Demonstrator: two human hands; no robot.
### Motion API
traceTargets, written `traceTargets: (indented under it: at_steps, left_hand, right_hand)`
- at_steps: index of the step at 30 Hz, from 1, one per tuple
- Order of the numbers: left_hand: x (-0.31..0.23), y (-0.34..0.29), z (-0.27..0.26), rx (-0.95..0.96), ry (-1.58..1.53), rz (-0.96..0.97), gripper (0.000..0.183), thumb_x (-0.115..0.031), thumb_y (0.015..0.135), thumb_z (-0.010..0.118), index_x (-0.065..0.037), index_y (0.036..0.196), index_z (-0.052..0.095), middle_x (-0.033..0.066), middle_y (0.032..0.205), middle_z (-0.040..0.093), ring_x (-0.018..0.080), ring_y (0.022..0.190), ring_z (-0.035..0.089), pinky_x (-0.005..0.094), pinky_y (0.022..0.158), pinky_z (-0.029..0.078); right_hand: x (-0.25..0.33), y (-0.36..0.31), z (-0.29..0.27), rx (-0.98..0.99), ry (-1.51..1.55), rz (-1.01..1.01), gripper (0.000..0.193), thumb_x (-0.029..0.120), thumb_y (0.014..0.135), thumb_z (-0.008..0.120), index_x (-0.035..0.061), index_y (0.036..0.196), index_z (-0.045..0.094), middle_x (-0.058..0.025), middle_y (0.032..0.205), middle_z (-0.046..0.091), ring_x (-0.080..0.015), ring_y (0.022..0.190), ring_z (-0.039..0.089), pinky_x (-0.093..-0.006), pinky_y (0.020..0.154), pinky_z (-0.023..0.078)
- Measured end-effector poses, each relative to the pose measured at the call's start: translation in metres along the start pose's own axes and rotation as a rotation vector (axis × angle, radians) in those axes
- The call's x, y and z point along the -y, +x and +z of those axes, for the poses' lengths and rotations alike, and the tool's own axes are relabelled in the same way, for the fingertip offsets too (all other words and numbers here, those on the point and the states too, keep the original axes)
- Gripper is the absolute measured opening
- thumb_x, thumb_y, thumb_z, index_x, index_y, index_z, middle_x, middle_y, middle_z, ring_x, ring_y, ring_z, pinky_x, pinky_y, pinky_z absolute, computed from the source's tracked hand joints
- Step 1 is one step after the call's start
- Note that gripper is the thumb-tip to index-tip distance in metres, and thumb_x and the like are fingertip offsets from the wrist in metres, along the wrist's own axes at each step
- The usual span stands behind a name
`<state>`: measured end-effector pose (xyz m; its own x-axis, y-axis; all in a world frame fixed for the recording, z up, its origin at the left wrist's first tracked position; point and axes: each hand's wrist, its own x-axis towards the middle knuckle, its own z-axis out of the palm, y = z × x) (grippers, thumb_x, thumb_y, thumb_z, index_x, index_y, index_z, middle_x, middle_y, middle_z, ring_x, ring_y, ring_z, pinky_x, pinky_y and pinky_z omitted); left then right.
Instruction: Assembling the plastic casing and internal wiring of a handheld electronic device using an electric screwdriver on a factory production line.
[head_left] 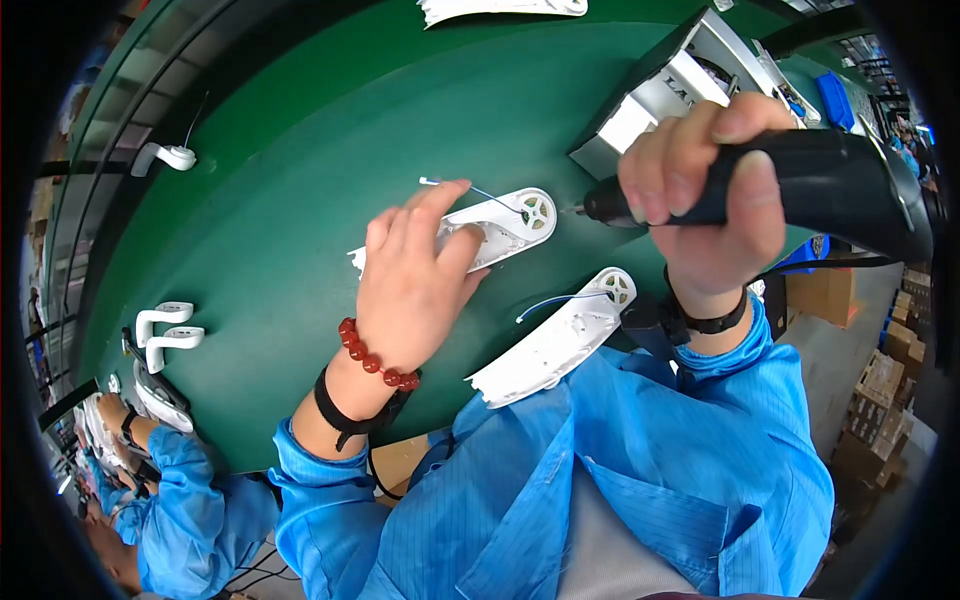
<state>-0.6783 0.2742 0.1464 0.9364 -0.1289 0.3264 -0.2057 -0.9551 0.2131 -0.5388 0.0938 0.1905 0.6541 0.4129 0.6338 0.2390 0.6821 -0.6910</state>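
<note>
My left hand (pixel 408 285) grips a long white plastic shell (pixel 505 232) lying on the green table, fingers along its far edge and thumb on the near side. At the shell's rounded right end sits a round spoked part (pixel 538 212), with a thin blue wire (pixel 490 197) running to a small white plug by my fingertips. My right hand (pixel 715 190) is wrapped round a black electric screwdriver (pixel 830 180). The tool's bit points left, a little apart from the round end. A second white shell (pixel 545 350) with its own wire lies nearer my body.
A grey-and-white box (pixel 650 105) stands at the far right. White curved pieces (pixel 165 335) lie on the left, and another with a wire (pixel 165 157) farther back. One more white shell (pixel 500 8) lies at the far edge. A co-worker's blue sleeve (pixel 190 480) shows at lower left.
</note>
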Motion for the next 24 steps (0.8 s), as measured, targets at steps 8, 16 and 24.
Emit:
traceTargets:
  at_steps: [8,16,24]
  left_hand:
    - [0.008,-0.005,0.014,-0.042,-0.128,-0.070,0.042,-0.010,0.058,0.080,-0.010,0.094,0.059,0.0051,0.113,0.057,0.0219,0.086,0.056,0.0360,0.075,0.041]
    - [0.009,-0.007,0.014,-0.035,-0.139,-0.082,0.035,-0.012,0.062,0.076,-0.011,0.092,0.058,0.0048,0.109,0.057,0.0213,0.087,0.056,0.0351,0.077,0.040]
    - [0.009,-0.006,0.016,-0.065,-0.147,-0.065,0.027,-0.011,0.063,0.073,-0.010,0.086,0.058,0.0048,0.108,0.059,0.0211,0.086,0.056,0.0344,0.076,0.040]
  right_hand:
    - [-0.036,0.002,0.010,-0.020,-0.002,-0.001,0.018,0.008,0.091,0.055,0.0001,0.104,0.046,-0.0109,0.066,0.056,-0.0164,0.052,0.054,-0.0300,0.048,0.047]
    - [-0.048,0.003,0.012,-0.010,-0.012,0.068,0.016,0.006,0.091,0.055,-0.0014,0.102,0.046,-0.0110,0.064,0.056,-0.0157,0.052,0.054,-0.0292,0.048,0.048]
    - [-0.051,0.002,0.014,-0.015,-0.026,0.110,0.014,0.003,0.088,0.058,-0.0021,0.097,0.048,-0.0080,0.064,0.057,-0.0125,0.052,0.055,-0.0257,0.048,0.046]
